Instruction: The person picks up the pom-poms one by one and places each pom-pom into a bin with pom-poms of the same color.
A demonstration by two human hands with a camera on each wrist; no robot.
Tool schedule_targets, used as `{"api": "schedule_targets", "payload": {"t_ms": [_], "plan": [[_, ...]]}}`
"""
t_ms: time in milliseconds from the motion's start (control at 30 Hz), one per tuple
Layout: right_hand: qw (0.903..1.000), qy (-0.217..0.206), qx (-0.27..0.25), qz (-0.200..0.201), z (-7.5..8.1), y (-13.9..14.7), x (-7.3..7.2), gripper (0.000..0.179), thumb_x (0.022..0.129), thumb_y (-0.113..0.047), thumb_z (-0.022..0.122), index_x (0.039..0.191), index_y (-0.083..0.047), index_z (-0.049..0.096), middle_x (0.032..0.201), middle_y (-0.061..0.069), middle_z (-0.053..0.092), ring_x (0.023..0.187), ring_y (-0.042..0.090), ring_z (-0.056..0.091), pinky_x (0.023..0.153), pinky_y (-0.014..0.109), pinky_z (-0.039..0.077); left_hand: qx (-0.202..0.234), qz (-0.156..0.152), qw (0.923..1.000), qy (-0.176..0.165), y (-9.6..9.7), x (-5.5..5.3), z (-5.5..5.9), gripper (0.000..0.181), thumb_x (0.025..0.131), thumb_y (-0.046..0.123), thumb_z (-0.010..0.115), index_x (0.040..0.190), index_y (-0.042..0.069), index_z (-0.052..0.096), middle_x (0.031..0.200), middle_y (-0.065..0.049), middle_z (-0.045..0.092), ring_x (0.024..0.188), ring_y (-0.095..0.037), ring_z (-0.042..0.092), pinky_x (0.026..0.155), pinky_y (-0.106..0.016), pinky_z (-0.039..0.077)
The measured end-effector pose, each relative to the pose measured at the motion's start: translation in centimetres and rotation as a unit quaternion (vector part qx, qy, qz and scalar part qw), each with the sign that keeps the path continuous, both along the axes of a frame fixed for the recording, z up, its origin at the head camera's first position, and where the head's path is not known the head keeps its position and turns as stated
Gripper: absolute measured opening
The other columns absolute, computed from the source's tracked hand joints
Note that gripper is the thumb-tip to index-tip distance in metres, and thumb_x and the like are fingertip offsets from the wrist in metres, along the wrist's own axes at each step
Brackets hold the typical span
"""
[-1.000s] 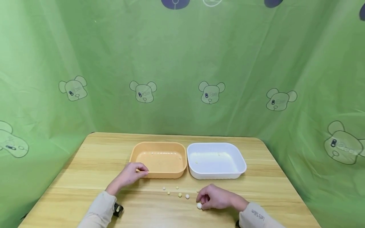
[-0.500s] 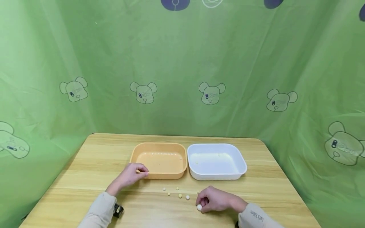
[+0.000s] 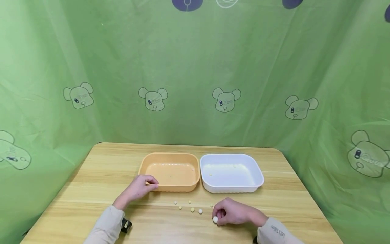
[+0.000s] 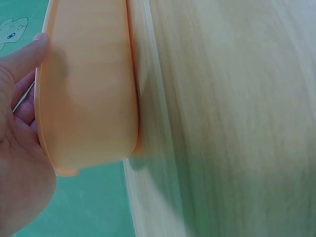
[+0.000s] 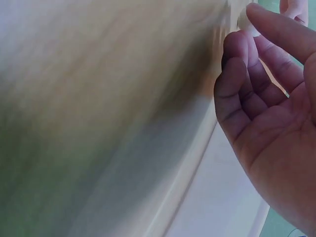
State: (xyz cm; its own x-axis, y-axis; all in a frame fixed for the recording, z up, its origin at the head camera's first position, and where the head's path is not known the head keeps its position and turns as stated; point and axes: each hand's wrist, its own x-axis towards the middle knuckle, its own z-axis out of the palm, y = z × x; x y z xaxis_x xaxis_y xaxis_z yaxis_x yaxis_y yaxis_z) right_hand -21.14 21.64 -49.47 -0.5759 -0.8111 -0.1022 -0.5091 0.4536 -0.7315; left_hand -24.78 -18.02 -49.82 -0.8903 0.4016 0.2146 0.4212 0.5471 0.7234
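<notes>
My left hand (image 3: 138,187) holds the near left rim of an orange plastic bin (image 3: 179,188). In the left wrist view the thumb lies over the rim of the bin (image 4: 89,94), with the fingers on its inner side. A white ball (image 3: 215,219) is pinched between the thumb and fingertips of my right hand (image 3: 234,211), low over the table in front of a white bin (image 3: 233,189). The right wrist view shows only part of the ball (image 5: 244,22); my other right fingers (image 5: 232,91) are curled in.
Several small white and pale yellow balls lie on the wooden table (image 3: 164,227), among them a white ball (image 3: 200,211) and a yellow ball (image 3: 192,209). Tiny balls also lie inside both bins. A green curtain (image 3: 189,128) stands behind the table.
My right hand has shifted slightly right and away from me with the white ball, showing more of a small yellow ball beside it. The left hand stays on the orange bin's rim.
</notes>
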Motion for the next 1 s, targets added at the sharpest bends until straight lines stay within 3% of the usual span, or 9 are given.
{"api": "schedule_targets", "payload": {"t_ms": [167,433,1000], "plan": [[0.9998,-0.013,-0.002,-0.012,0.2,0.0,-0.1,0.012,0.081,-0.009,0.071,0.091,-0.015,0.068,0.075,-0.011,0.059,0.066,-0.001,0.053,0.059,0.02,0.049,0.001,-0.01,0.9995,0.031,-0.1,-0.1,-0.3,0.006,0.086,0.019,0.069,0.087,0.013,0.071,0.083,0.009,0.066,0.078,-0.007,0.06,0.07,-0.027,0.051],[0.9993,-0.01,0.002,-0.037,0.9,0.2,-0.5,0.009,0.083,-0.014,0.071,0.091,-0.016,0.068,0.075,-0.011,0.06,0.066,0.002,0.055,0.059,0.022,0.05,-0.013,0.008,0.9999,-0.008,0.0,-0.1,0.1,0.005,0.087,0.021,0.069,0.089,0.016,0.071,0.085,0.011,0.066,0.081,-0.008,0.061,0.074,-0.026,0.05],[0.9979,0.029,-0.022,-0.053,3.1,-0.4,-1.5,0.008,0.086,-0.012,0.07,0.093,-0.009,0.067,0.078,-0.007,0.063,0.071,0.005,0.058,0.064,0.024,0.051,-0.013,0.005,0.9999,-0.001,0.0,0.0,0.2,0.006,0.087,0.02,0.069,0.089,0.015,0.071,0.086,0.01,0.066,0.082,-0.009,0.061,0.075,-0.027,0.05]]}}
